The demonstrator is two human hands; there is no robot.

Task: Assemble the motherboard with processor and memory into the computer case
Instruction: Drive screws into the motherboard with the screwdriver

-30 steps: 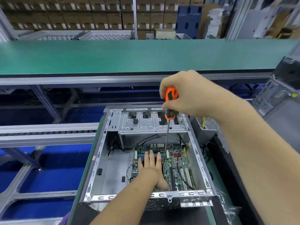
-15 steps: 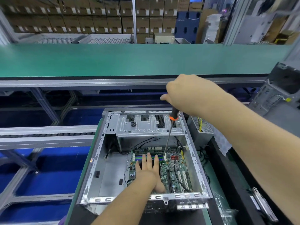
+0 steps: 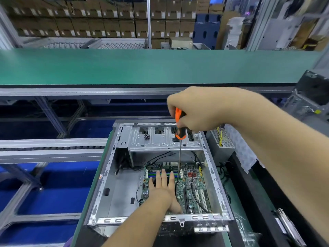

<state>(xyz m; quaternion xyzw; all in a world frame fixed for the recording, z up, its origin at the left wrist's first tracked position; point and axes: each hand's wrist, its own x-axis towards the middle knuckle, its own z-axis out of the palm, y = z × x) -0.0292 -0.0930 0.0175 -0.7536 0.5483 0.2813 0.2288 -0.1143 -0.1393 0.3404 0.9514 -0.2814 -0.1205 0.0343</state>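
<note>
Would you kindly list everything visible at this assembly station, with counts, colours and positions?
Computer case: one, silver metal, open, centre foreground.
Motherboard: one, green, lying inside the case, right half.
Screwdriver: one, orange and black handle, long steel shaft, upright, tip down at the board.
Small screws: one dark cluster, on the case's drive bay.
Power supply: one, grey, with yellow wires, right of the case.
Conveyor belt: one, green, across the middle.
Cardboard boxes: many, brown, stacked at the back.
Second case: one, grey, far right.
Left hand: flat on the motherboard.
Right hand: grips the screwdriver handle.
</note>
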